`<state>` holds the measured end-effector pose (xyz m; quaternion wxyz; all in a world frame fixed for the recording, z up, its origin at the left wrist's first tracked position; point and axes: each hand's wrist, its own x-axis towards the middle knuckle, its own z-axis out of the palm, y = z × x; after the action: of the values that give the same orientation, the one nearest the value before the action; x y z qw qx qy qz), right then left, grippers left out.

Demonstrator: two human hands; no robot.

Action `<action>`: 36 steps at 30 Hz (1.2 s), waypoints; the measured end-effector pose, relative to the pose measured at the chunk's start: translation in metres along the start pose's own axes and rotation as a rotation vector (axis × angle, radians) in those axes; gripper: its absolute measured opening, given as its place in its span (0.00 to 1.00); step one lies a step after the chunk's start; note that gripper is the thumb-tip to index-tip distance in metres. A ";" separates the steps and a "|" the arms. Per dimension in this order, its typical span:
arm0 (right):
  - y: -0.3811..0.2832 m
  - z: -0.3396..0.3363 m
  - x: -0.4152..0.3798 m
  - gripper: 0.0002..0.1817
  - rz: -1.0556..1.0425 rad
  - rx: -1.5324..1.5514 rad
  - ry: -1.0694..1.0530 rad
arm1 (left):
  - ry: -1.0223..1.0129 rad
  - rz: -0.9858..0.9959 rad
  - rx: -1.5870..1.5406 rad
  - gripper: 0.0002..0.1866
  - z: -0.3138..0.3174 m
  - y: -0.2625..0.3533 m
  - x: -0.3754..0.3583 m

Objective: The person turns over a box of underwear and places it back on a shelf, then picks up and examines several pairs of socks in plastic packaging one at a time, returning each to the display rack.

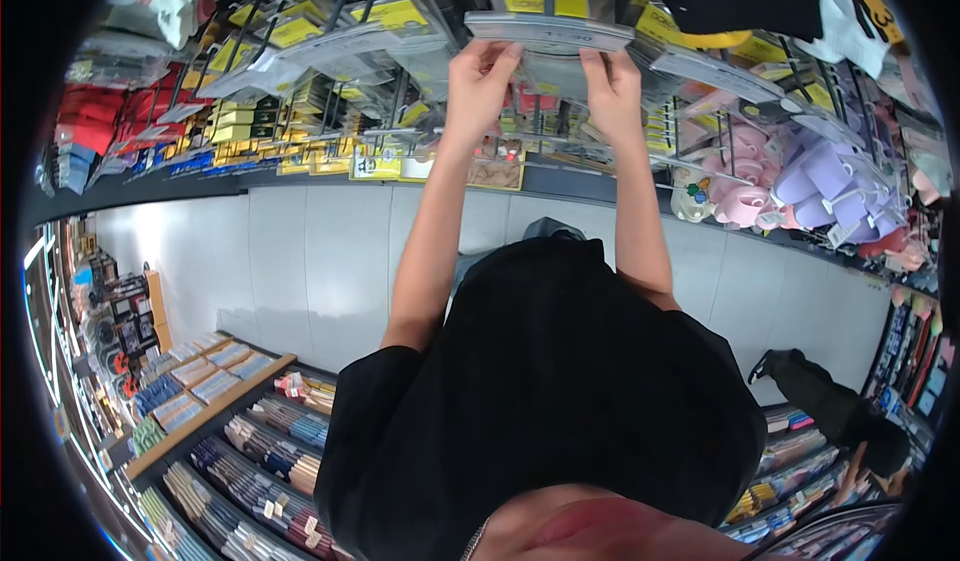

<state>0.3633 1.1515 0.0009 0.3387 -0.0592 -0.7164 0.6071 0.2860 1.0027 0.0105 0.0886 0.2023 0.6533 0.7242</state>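
Observation:
Both arms reach forward to a rack hung with packs. My left hand [478, 91] is closed at the left part of a pale price label [550, 33] in a clear holder, thumb and fingers at its lower edge. At the right part of the same label, my right hand [612, 96] grips the lower edge in the same way. Printed digits show on the label, but they are too blurred to read surely. Behind and above it hang packs with yellow cards [545, 3]. Part of the fingers is hidden behind the label.
Metal hooks with more yellow-carded packs run along both sides. Purple slippers [835, 186] and pink slippers [742, 201] hang at the right, red goods [90, 116] at the left. Behind me are shelves of folded goods [270, 461]. Another person [835, 401] bends at the lower right.

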 end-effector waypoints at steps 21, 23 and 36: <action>0.005 0.032 -0.054 0.20 0.103 0.027 0.267 | -0.054 -0.056 0.071 0.19 -0.068 0.006 -0.074; -0.002 0.039 -0.075 0.21 0.023 -0.053 0.276 | -0.125 -0.140 -0.036 0.17 -0.094 -0.013 -0.104; -0.050 0.181 -0.160 0.11 0.319 0.207 -0.385 | 0.040 -0.704 -0.026 0.17 -0.293 -0.055 -0.268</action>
<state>0.4008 0.9096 -0.0256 0.1005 -0.0198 -0.6832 0.7230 0.4009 0.6380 -0.1095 0.3225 -0.0505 0.6754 0.6613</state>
